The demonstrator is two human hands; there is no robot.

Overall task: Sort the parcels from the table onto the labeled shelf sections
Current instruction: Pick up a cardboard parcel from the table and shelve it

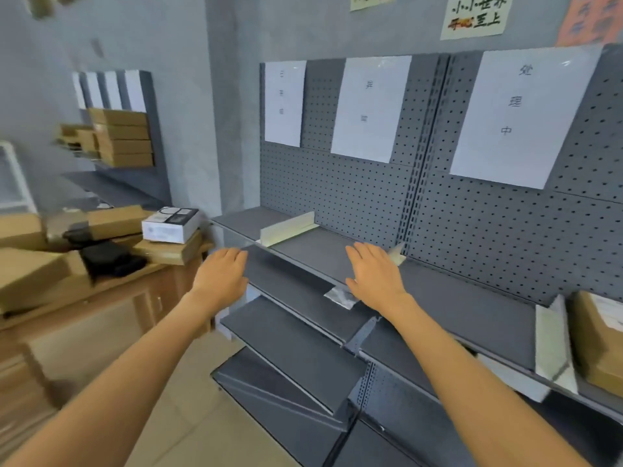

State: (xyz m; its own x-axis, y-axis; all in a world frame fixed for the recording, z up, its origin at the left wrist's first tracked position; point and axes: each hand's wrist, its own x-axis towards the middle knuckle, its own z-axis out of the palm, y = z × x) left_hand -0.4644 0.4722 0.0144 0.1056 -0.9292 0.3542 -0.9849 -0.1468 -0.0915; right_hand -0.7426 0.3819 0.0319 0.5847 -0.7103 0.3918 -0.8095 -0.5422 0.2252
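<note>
Both my arms reach forward toward the grey metal shelf (455, 298). My left hand (220, 274) hovers near the shelf's left front edge, fingers straight, holding nothing. My right hand (374, 274) is over the shelf's middle section, fingers straight and empty. White paper labels (369, 106) hang on the pegboard above each section. Cream dividers (290, 229) split the shelf into sections. At the left, a wooden table (118, 291) carries brown cardboard parcels (30, 274), a white box (170, 225) and black bags (111, 257). One brown parcel (596, 335) lies in the far right shelf section.
Lower grey shelves (293, 345) jut out below my hands. Another rack at the back left holds stacked brown boxes (121, 138). A second divider (553, 342) stands beside the right parcel. Posters (475, 15) hang on the grey wall. The floor is beige tile.
</note>
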